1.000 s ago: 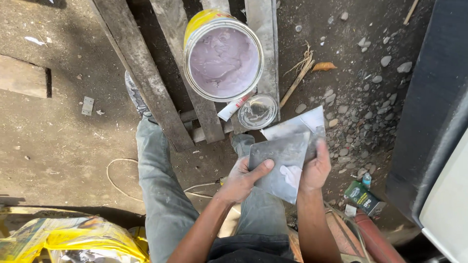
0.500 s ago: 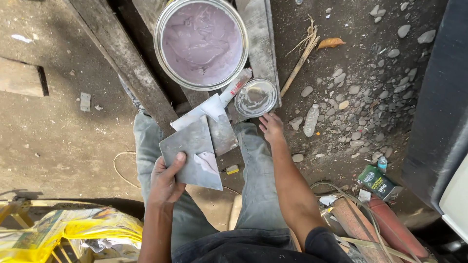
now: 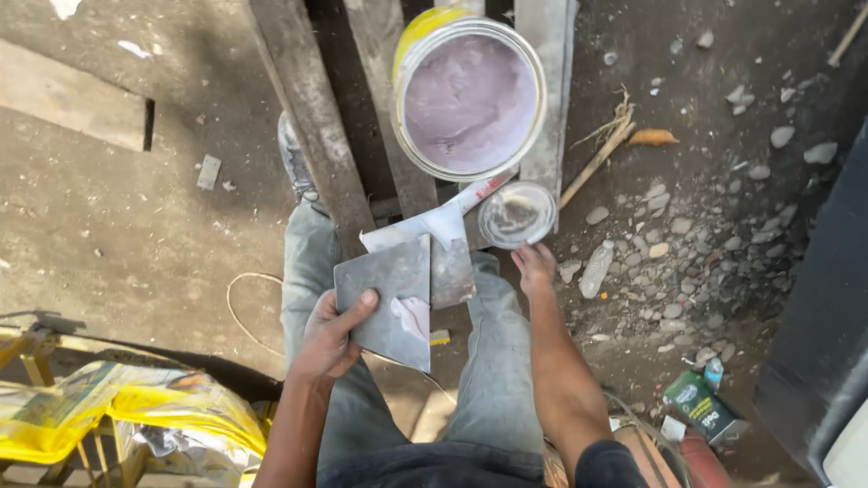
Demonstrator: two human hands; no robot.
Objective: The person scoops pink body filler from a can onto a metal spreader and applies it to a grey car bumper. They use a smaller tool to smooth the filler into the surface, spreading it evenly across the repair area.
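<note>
Left hand grips a grey metal plate over the knees, thumb across its face, a smear of pale putty on it. Right hand, fingers loose and empty, touches the small clear lid beside the open putty can on the planks.

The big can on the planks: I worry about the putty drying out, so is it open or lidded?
Open. The can stands upright on the planks with no lid on, its pale purple putty fully exposed.
</note>
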